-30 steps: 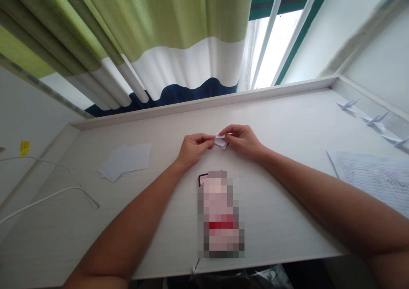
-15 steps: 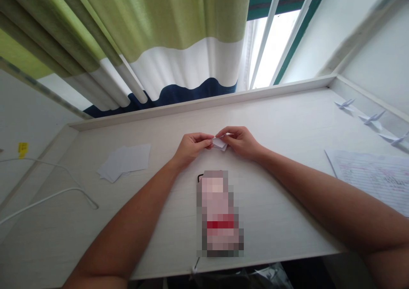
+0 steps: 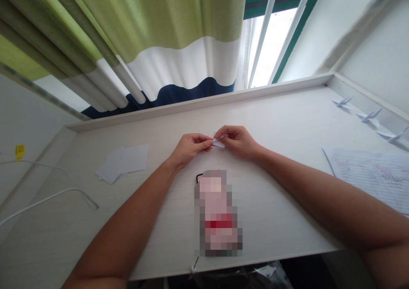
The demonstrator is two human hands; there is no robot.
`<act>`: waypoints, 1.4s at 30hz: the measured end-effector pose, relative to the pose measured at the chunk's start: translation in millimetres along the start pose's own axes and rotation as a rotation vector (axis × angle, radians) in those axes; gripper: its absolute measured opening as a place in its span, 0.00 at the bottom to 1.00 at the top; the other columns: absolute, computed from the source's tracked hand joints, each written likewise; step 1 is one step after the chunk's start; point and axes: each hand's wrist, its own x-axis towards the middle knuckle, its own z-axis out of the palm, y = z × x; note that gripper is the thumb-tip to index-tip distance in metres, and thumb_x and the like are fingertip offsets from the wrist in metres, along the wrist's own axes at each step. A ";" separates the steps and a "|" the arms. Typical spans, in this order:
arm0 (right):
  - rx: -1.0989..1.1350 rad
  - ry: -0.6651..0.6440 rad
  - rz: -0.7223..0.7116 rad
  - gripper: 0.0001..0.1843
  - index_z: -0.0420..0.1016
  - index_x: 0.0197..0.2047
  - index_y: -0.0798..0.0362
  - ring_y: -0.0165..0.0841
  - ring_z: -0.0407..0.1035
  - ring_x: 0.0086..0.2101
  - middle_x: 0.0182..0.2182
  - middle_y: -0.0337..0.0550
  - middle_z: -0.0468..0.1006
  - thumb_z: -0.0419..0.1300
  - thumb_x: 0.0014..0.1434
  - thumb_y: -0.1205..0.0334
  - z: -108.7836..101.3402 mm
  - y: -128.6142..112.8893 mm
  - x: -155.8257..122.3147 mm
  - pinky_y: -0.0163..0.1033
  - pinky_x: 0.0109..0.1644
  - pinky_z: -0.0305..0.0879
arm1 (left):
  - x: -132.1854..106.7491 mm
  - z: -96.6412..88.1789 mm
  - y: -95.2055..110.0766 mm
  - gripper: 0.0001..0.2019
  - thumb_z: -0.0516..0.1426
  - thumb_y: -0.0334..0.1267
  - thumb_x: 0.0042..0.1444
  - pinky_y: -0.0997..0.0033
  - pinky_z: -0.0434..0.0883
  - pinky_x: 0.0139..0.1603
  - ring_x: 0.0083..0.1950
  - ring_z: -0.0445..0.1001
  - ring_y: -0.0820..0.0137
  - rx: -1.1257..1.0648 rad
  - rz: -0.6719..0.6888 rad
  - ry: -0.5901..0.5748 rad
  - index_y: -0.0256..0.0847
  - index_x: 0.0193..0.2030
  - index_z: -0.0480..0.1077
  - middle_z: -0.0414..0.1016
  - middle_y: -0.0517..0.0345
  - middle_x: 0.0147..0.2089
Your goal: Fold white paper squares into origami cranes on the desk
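Observation:
Between my two hands, over the middle of the desk, is a small folded piece of white paper (image 3: 219,143). My left hand (image 3: 193,147) pinches its left edge between thumb and fingers. On the other side, my right hand (image 3: 237,140) is closed on its upper right part, thumb and forefinger pressed together. The fingers hide much of the paper, so its exact folds cannot be made out. Nearer to me lies a pixelated pink object with a red band (image 3: 219,214), its details blurred out.
Loose white paper sheets (image 3: 124,163) lie at the left, near a white cable (image 3: 79,190). Several folded paper figures (image 3: 370,116) line the right edge, behind lined written sheets (image 3: 373,171). A raised rim (image 3: 179,104) borders the white desk below the curtain (image 3: 179,20).
The paper between my fingers has tilted, and a flap now stands at a different angle near my right fingertips. Both hands stay almost in place; the view has shifted slightly.

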 end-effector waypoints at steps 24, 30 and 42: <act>0.175 0.005 0.076 0.13 0.81 0.41 0.52 0.30 0.71 0.30 0.34 0.41 0.83 0.72 0.55 0.56 0.3 -0.9 2.0 0.38 0.33 0.65 | -1.3 6.2 -5.7 0.20 0.75 0.52 0.46 0.70 0.72 0.37 0.30 0.74 0.73 0.069 0.114 0.028 0.37 0.35 0.83 0.80 0.57 0.28; 0.125 0.173 0.028 0.17 0.80 0.45 0.51 0.34 0.76 0.39 0.44 0.46 0.83 0.71 0.59 0.50 -2.1 0.5 3.6 0.42 0.43 0.71 | 2.0 7.5 -12.3 0.18 0.74 0.51 0.49 0.71 0.71 0.34 0.29 0.74 0.72 0.079 0.165 0.054 0.37 0.35 0.81 0.80 0.57 0.28; 0.066 0.116 0.027 0.16 0.80 0.38 0.52 0.35 0.75 0.38 0.38 0.45 0.84 0.70 0.60 0.46 -1.0 -0.6 2.9 0.44 0.45 0.73 | 1.6 9.6 -15.7 0.21 0.70 0.56 0.56 0.68 0.76 0.39 0.33 0.79 0.69 0.070 0.211 0.098 0.37 0.41 0.82 0.83 0.53 0.32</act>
